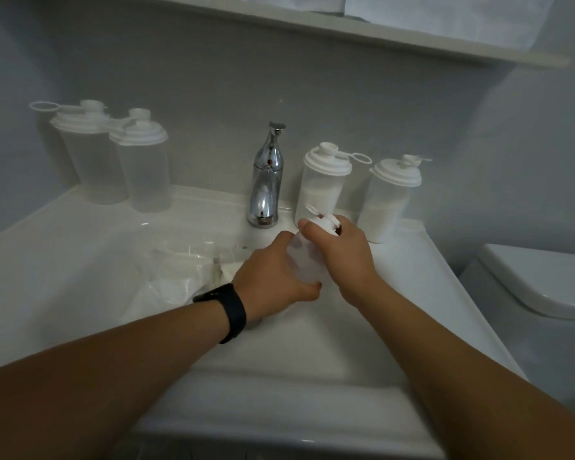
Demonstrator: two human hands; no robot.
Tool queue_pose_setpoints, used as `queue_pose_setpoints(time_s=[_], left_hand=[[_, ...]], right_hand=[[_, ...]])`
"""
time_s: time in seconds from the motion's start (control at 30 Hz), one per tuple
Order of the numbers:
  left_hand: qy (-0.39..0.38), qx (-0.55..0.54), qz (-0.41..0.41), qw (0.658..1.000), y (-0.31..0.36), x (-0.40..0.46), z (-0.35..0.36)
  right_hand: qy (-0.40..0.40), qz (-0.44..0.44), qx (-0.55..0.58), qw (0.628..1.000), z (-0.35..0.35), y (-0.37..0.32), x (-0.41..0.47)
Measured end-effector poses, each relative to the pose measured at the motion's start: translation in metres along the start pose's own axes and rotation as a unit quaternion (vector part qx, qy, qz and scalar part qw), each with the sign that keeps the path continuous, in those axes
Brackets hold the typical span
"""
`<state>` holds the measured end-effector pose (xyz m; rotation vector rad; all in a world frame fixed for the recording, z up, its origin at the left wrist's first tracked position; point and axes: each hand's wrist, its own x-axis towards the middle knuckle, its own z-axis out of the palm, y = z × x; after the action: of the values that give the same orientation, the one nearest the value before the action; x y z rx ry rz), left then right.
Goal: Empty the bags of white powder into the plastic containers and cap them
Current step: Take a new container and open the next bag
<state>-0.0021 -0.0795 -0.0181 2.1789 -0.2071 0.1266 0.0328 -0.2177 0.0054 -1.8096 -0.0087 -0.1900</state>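
Nearest to us, our two forearms reach over the front rim of the white sink [80,277], and the left wrist wears a black watch [228,310]. Above the basin, just in front of the chrome faucet [267,180], our left hand [273,277] wraps around the body of a plastic container [304,260], the thumb curled under it, while our right hand [342,257] closes over its white cap [326,224]; the two hands are close together on this one container. It is blurred, so we cannot say well how much powder is inside. To the left of the faucet and nearer to us, some clear bags [176,277] lie in the basin, and they seem to hold white powder. Right of the faucet, two capped containers [326,187] stand on the ledge, each partly filled with white powder. Left of the faucet, well apart from it, two more containers [113,161] stand against the grey wall, and they look empty. Far right of the faucet we see a toilet [545,283].
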Motion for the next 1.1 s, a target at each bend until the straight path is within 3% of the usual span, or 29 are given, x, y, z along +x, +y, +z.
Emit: queue_pose_setpoints(time_s=[0.13,0.7,1.1], left_hand=[[0.043,0.088,0.004,0.995,0.004,-0.002,0.002],[-0.086,-0.06,0.018,0.994,0.002,0.005,-0.021],[-0.196,-0.202,-0.024,0.959,0.007,0.001,-0.031]], right_hand=[[0.02,0.017,0.002,1.0,0.004,-0.002,-0.003],[-0.016,-0.044,0.062,0.997,-0.007,-0.02,-0.017],[-0.086,-0.057,0.122,0.987,-0.014,-0.029,-0.019]])
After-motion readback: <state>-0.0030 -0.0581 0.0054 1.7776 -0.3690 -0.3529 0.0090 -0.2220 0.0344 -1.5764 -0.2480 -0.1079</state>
